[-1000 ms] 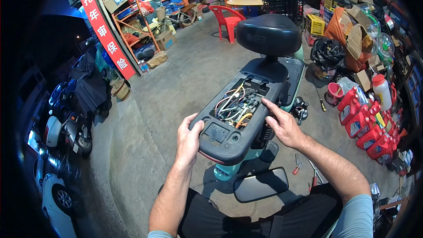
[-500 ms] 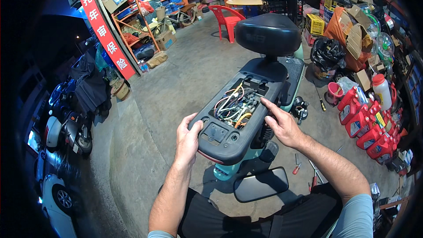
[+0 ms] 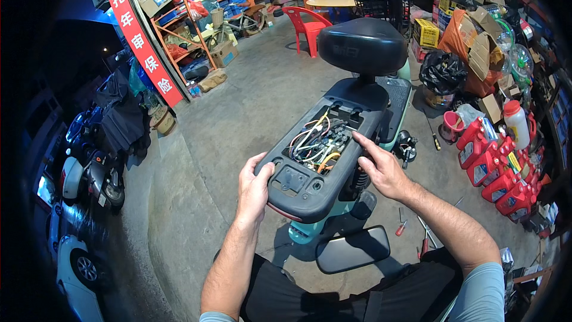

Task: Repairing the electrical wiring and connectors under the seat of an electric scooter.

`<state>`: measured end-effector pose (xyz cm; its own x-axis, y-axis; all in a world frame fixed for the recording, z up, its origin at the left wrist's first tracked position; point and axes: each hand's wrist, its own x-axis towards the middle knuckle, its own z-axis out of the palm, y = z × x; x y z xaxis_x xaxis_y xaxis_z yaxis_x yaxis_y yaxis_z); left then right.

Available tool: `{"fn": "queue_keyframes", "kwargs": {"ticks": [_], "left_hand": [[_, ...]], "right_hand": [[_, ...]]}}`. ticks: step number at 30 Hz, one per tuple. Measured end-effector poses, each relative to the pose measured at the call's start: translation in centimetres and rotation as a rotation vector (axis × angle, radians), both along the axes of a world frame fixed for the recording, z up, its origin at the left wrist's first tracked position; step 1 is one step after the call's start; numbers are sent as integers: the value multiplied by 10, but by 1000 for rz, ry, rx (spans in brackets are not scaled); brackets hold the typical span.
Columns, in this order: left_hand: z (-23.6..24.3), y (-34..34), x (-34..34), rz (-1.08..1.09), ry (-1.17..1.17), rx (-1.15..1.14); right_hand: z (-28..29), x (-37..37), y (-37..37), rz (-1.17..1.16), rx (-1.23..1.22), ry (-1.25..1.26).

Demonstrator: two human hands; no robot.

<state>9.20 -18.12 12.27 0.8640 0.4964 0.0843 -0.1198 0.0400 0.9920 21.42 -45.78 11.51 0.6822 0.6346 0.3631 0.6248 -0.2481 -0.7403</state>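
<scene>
An electric scooter stands before me, its black rear housing [image 3: 364,96] around a compartment full of tangled wires [image 3: 310,144] in white, yellow, black and orange. My left hand [image 3: 254,186] grips the near left corner of the housing, thumb on top and fingers around the side, their tips hidden. On the right edge rests my right hand [image 3: 384,170], its index finger stretched out at the rim of the compartment, thumb apart, holding nothing. The black front saddle [image 3: 362,46] rises beyond the compartment. A flat black padded panel [image 3: 353,250] lies on the floor below.
Red-handled screwdrivers [image 3: 401,228] and other tools lie on the floor at my right. Red jugs [image 3: 499,180], a pink bucket [image 3: 452,126] and piled boxes line the right side. A red chair [image 3: 305,28] and orange shelves [image 3: 205,15] stand behind; motorbikes are parked at left.
</scene>
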Motion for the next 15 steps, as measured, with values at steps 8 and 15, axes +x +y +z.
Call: {"fn": "queue_keyframes", "kwargs": {"ticks": [8, 15], "left_hand": [[0, 1, -1, -6, -1, 10], [-2, 4, 0, 2, 16, 13]], "right_hand": [[1, -1, 0, -2, -1, 5], [2, -1, 1, 7, 0, 23]]}}
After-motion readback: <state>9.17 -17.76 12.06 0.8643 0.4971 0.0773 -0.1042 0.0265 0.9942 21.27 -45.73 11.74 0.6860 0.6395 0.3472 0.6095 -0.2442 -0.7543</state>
